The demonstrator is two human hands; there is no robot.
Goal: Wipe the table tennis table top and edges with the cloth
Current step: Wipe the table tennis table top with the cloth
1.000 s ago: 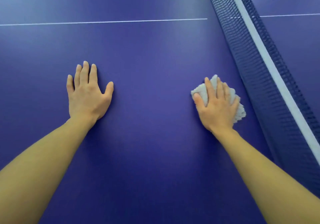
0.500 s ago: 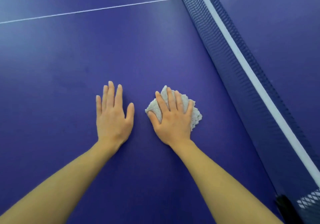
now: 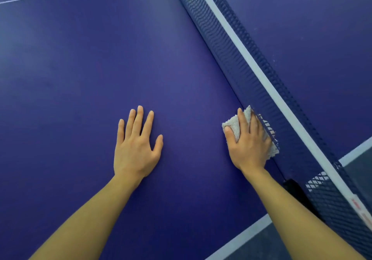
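Note:
The blue table tennis table top [image 3: 100,68] fills most of the view. My right hand [image 3: 248,143] lies flat on a folded white cloth [image 3: 234,126] and presses it onto the table, right against the foot of the net [image 3: 251,74]. The cloth's right part shows through the net mesh. My left hand [image 3: 136,145] rests flat on the bare table with straight, spread fingers, well left of the cloth.
The dark blue net with its white top band runs diagonally from the top middle to the bottom right. A black net clamp [image 3: 293,187] sits at the table's side. The white edge line [image 3: 241,237] and grey floor [image 3: 261,247] show at bottom right.
My right hand slid the cloth rightward, from beside my left hand up to the net. The view shifted toward the table's near side edge.

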